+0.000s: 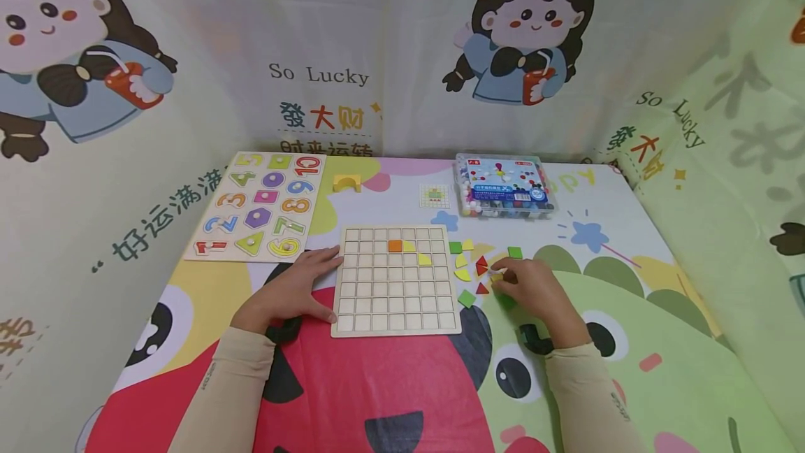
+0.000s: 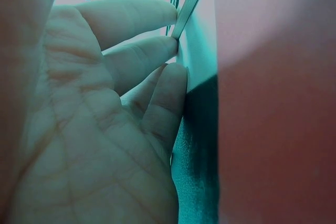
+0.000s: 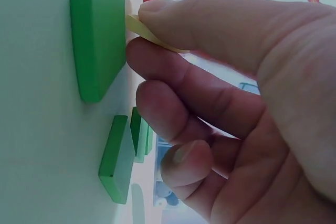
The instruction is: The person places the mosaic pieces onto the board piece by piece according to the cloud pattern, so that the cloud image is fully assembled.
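A wooden grid board [image 1: 380, 289] lies flat on the table. An orange square [image 1: 395, 246] and two yellow pieces, one a quarter circle [image 1: 425, 259], sit in its upper cells. My left hand [image 1: 292, 292] rests at the board's left edge, fingers and thumb spread and fingertips touching the rim. Right of the board, my right hand [image 1: 531, 289] pinches a thin yellow piece [image 3: 137, 25] between thumb and index finger; its full shape is hidden. Around that hand lie red triangles [image 1: 482, 289], yellow quarter circles [image 1: 462, 275] and several green squares [image 1: 467, 298].
A number puzzle board [image 1: 214, 233] lies at the back left, beside a yellow arch block [image 1: 347, 182]. Behind the grid board are a small pattern card [image 1: 434, 196] and a clear plastic box [image 1: 505, 187]. A printed curtain hangs behind the table.
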